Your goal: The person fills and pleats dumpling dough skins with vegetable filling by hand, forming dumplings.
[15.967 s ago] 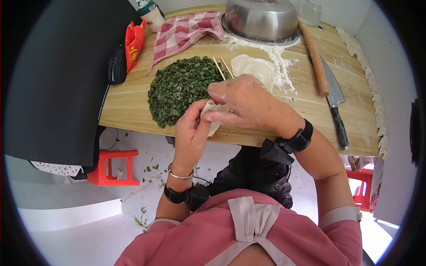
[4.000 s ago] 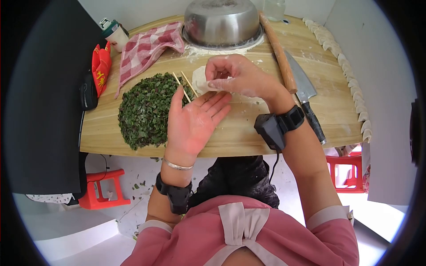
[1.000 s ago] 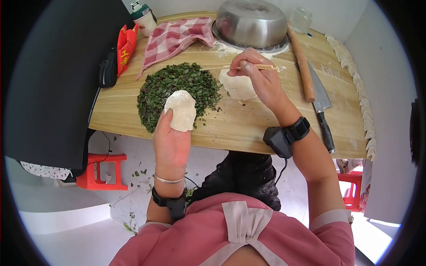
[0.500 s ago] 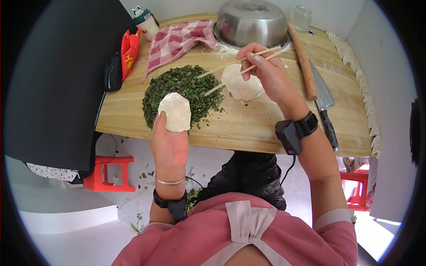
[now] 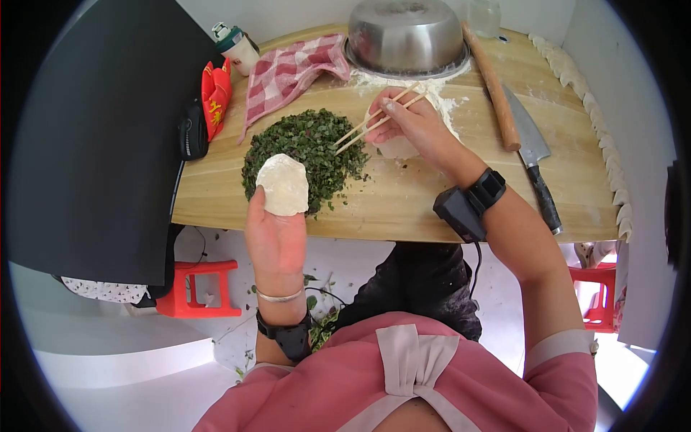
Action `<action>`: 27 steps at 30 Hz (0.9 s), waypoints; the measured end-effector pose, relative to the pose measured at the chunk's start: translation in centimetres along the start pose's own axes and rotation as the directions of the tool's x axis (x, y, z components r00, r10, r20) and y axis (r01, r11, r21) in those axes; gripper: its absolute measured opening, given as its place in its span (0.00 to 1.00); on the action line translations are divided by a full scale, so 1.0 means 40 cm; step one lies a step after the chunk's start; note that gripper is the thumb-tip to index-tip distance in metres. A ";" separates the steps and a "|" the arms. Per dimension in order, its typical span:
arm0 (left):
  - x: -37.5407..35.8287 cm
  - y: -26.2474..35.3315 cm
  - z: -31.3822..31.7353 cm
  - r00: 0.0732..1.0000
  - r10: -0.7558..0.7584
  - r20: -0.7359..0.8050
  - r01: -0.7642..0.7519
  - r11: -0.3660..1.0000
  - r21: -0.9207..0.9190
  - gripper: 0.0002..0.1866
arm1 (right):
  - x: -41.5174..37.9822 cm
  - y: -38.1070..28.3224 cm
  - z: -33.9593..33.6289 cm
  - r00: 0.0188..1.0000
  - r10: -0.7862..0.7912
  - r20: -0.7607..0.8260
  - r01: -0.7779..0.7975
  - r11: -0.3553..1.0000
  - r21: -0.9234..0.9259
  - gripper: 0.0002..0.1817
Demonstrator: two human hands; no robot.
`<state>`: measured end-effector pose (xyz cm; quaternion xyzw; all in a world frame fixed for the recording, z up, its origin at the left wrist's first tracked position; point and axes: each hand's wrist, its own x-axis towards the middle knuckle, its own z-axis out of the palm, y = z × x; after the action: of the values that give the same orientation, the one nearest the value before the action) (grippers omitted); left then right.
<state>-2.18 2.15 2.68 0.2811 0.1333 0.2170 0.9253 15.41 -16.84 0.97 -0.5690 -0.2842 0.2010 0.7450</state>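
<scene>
A round, pale dough wrapper [image 5: 283, 186] lies on the fingers of my left hand [image 5: 276, 241], palm up, the thumb along its left edge. My right hand [image 5: 415, 128] grips a pair of wooden chopsticks [image 5: 362, 128]. Their tips meet the right side of a heap of chopped dark green leaves [image 5: 302, 137] on the wooden table. Below my right hand sits a stack of floury dough wrappers [image 5: 398, 148], partly covered by the hand.
Behind stands an upturned metal basin [image 5: 407, 37]. To the right lie a rolling pin [image 5: 493, 86], a cleaver [image 5: 531, 137] and a row of folded dumplings [image 5: 594, 108] along the edge. A checked cloth [image 5: 295, 70], a bottle [image 5: 236, 47] and a red stool [image 5: 205, 289] are leftward.
The chopsticks have drawn together, with their tips closer to each other in the leaves. My right hand has moved slightly down and left. The whole view has shifted a little.
</scene>
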 end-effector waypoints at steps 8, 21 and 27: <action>-0.008 0.002 -0.012 0.995 -0.086 0.047 0.089 0.993 -0.081 0.21 | -0.001 -0.005 0.007 0.996 -0.040 -0.076 0.042 0.999 0.018 0.15; 0.059 -0.085 0.061 0.963 -0.225 0.148 0.248 0.955 -0.164 0.23 | -0.022 -0.067 0.021 0.985 -0.171 -0.014 0.171 0.976 0.137 0.15; 0.088 -0.095 0.055 0.977 -0.205 0.056 0.212 0.960 -0.182 0.24 | -0.023 -0.075 0.022 0.984 -0.176 0.006 0.174 0.974 0.144 0.16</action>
<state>2.95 -0.04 1.80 0.1811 0.1241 0.1247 0.9676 14.07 -17.56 3.83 -0.4849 -0.3251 0.1599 0.7960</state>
